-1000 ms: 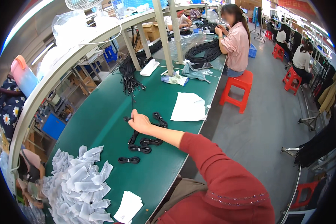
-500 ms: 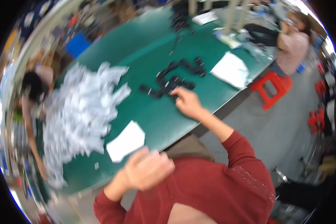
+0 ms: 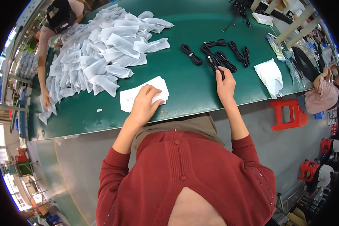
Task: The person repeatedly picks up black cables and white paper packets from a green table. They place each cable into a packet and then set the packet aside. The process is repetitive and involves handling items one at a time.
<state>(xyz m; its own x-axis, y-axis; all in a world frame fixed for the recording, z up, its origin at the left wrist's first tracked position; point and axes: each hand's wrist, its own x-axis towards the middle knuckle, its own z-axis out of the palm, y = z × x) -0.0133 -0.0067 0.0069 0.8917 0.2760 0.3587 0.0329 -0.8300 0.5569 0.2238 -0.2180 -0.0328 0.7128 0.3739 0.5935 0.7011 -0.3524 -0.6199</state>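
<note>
My left hand (image 3: 142, 104) rests on a stack of flat white bags or sheets (image 3: 129, 98) near the table's front edge. Its fingers bend over the top one, and a gap shows between thumb and forefinger. To the right, my right hand (image 3: 226, 86) grips the near end of a coiled black cable (image 3: 213, 62) between thumb and fingers. Several more tied black cables lie around it, among them one coil (image 3: 191, 55) to the left and another (image 3: 246, 57) to the right.
A big heap of filled whitish bags (image 3: 113, 49) covers the table's left. A co-worker's arm (image 3: 43, 71) reaches beside it. A white plastic bag (image 3: 269, 77) lies to the right; a bundle of black cables (image 3: 242, 11) is at the back. A red stool (image 3: 289, 115) stands beyond the edge.
My left hand has come down from in front of my body onto the white stack. My right hand stays at the cables. The view has turned, and the picture is sharper.
</note>
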